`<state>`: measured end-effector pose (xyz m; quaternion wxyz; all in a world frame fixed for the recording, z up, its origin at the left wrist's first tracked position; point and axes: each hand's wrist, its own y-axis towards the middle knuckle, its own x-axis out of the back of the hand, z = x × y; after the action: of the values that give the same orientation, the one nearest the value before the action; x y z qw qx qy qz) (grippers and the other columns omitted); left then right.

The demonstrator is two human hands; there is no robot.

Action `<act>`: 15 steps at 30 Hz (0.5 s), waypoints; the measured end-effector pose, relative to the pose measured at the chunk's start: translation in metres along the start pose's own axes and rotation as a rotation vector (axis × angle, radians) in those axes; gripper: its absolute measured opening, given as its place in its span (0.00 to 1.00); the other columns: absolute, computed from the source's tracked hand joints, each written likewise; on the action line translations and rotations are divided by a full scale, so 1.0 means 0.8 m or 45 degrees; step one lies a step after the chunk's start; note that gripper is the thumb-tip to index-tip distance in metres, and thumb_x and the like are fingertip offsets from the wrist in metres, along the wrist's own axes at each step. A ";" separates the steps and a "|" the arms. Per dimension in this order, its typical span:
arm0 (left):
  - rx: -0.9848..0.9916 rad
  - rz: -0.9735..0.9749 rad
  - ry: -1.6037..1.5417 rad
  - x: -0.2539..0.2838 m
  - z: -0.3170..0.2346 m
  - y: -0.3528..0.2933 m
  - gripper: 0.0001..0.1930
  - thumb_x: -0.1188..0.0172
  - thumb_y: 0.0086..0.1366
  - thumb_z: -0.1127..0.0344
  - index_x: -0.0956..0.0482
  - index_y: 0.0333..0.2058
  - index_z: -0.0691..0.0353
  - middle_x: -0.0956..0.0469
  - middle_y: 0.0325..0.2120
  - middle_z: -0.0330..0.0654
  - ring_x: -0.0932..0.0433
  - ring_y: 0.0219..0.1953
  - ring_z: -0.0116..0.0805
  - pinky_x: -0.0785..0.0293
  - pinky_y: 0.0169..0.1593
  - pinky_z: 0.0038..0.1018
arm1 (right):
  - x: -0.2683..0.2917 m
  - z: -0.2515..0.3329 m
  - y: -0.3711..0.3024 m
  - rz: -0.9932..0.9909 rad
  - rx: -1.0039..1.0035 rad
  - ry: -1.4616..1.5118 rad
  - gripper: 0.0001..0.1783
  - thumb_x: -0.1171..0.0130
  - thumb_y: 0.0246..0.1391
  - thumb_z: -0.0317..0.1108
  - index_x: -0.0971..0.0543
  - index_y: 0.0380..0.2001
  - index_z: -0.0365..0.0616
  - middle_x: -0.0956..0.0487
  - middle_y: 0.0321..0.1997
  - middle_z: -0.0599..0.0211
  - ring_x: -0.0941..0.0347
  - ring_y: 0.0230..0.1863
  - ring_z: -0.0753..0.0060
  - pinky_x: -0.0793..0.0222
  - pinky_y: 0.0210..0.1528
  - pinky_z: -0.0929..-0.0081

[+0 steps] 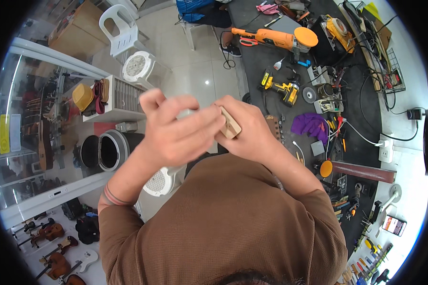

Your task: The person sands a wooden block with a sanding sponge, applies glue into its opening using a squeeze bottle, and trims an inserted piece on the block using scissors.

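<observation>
Both hands are up close in front of the chest here, pretty much pressed together; the right hand (252,130) has its grip closed around a small pale wooden block (230,124), which pokes out between the two hands, roughly mid-scene and held up off the dark work surface (266,61); the left hand (178,128) sits just left of it with fingers curled over, touching the right hand, though I can't tell if it's actually pinching the block or just resting against it, since the fingers cover that side. Right of the hands, on the surface, there's a purple cloth (311,126) and, a bit farther off, a yellow and black cordless drill (281,89); farther still lies an orange polisher (273,38) with its round pad pointing right; a small orange disc (325,168) sits near the right side next to a dark reddish tube (364,172). Over on the left there's a white plastic chair (120,29) far off, a black bin with a grey rim (110,150) nearer, and a few small guitars (52,259) down at the near left on the floor.
</observation>
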<state>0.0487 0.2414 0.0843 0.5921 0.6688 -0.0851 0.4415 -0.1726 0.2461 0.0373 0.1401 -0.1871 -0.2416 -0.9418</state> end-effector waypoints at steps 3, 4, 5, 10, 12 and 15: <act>-0.060 -0.018 -0.134 0.005 -0.007 -0.014 0.21 0.28 0.41 0.62 0.07 0.39 0.53 0.11 0.47 0.27 0.21 0.42 0.37 0.43 0.54 0.45 | -0.012 0.003 0.005 0.077 0.055 0.063 0.24 0.24 0.54 0.30 0.22 0.51 0.48 0.14 0.42 0.56 0.15 0.44 0.40 0.21 0.42 0.48; -0.072 -0.028 -0.141 0.009 0.002 -0.015 0.21 0.28 0.41 0.62 0.07 0.39 0.53 0.11 0.47 0.27 0.21 0.42 0.37 0.43 0.54 0.45 | -0.017 0.006 0.007 0.067 0.054 0.049 0.24 0.24 0.54 0.30 0.22 0.51 0.48 0.14 0.42 0.56 0.15 0.44 0.40 0.21 0.42 0.48; 0.000 0.003 -0.093 0.015 0.016 -0.016 0.21 0.28 0.41 0.62 0.07 0.40 0.53 0.11 0.47 0.27 0.21 0.43 0.37 0.43 0.54 0.45 | -0.024 0.009 0.010 0.040 0.002 0.021 0.23 0.24 0.54 0.30 0.22 0.51 0.48 0.14 0.41 0.56 0.15 0.44 0.40 0.21 0.42 0.48; -0.056 -0.024 0.006 0.021 0.044 -0.030 0.17 0.26 0.47 0.61 0.08 0.39 0.51 0.11 0.47 0.25 0.20 0.44 0.35 0.43 0.53 0.46 | -0.043 0.016 0.018 0.000 0.022 0.009 0.20 0.25 0.57 0.29 0.22 0.50 0.48 0.14 0.39 0.57 0.15 0.42 0.40 0.21 0.42 0.50; 0.035 0.057 0.093 0.031 0.073 -0.028 0.17 0.25 0.48 0.61 0.07 0.40 0.51 0.10 0.47 0.26 0.21 0.45 0.35 0.43 0.56 0.46 | -0.047 0.016 0.022 -0.048 -0.066 0.102 0.18 0.26 0.59 0.29 0.22 0.49 0.48 0.14 0.40 0.57 0.15 0.41 0.41 0.20 0.42 0.51; 0.144 -0.077 0.112 0.040 0.090 -0.029 0.19 0.25 0.50 0.61 0.06 0.44 0.50 0.10 0.48 0.26 0.21 0.45 0.35 0.43 0.57 0.46 | -0.052 0.018 0.032 -0.061 -0.069 0.090 0.17 0.26 0.61 0.30 0.21 0.49 0.48 0.13 0.40 0.57 0.15 0.41 0.41 0.20 0.42 0.51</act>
<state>0.1182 0.1988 0.0963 0.5696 0.6833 -0.0136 0.4566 -0.1222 0.2393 0.0418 0.1210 -0.1515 -0.2152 -0.9571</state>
